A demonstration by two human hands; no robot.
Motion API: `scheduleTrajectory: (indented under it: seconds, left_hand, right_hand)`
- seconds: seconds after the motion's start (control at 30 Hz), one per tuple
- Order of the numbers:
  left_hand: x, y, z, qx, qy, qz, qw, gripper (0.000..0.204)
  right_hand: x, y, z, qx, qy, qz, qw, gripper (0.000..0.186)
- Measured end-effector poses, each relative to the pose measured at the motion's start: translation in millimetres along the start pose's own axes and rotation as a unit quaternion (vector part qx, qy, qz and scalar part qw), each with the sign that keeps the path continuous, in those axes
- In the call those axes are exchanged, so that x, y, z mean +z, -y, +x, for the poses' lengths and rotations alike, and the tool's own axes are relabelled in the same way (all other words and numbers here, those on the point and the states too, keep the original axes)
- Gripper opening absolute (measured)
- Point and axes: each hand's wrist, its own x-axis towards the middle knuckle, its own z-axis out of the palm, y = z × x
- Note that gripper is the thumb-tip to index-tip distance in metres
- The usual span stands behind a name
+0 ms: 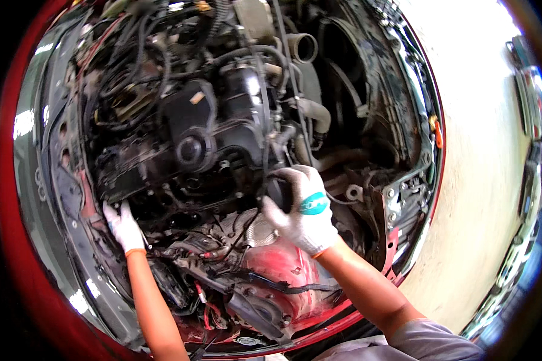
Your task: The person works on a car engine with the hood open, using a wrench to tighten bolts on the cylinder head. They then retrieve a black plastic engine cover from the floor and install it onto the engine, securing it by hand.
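Beneath me a large black plastic engine cover, with a round ring on its face, spans the engine. In a white work glove, my left hand is at its near left corner, thumb and fingers closed on the edge; the fingertips are partly hidden. My right hand, in a white glove with a teal patch, curls round a black rounded part at the cover's right end. Whether that part belongs to the cover, I cannot tell.
Hoses and wiring crowd the far side, beside an open-ended pipe. Nearer me are a dusty red body panel and a black cable. A dark glossy fender curves along the left. Pale floor lies beyond the right edge.
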Motion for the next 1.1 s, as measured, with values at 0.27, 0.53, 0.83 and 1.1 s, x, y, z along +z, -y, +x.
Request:
scheduleTrajectory:
  seconds: [0.27,0.53,0.83,1.1]
  left_hand:
    - [-14.9,-18.9,-6.9,-0.207,0.062,-0.104,0.971,0.076]
    - [-5.3,-16.5,-5.3,-0.23,0.034,-0.171,0.958,0.066]
    - [-5.2,-24.4,-13.3,-0.201,0.007,-0.146,0.969,0.075]
    - [-14.7,-30.3,-26.4,-0.198,0.033,-0.191,0.961,0.072]
  right_hand:
    - [-6.9,-16.2,-41.5,0.147,0.041,0.093,0.984,0.101]
    - [21.1,-8.2,-44.5,0.242,-0.032,0.315,0.917,0.09]
    - [33.1,-21.8,-49.9,0.219,-0.078,0.339,0.912,0.082]
    - [21.5,-10.2,-51.4,0.194,-0.085,0.357,0.91,0.076]
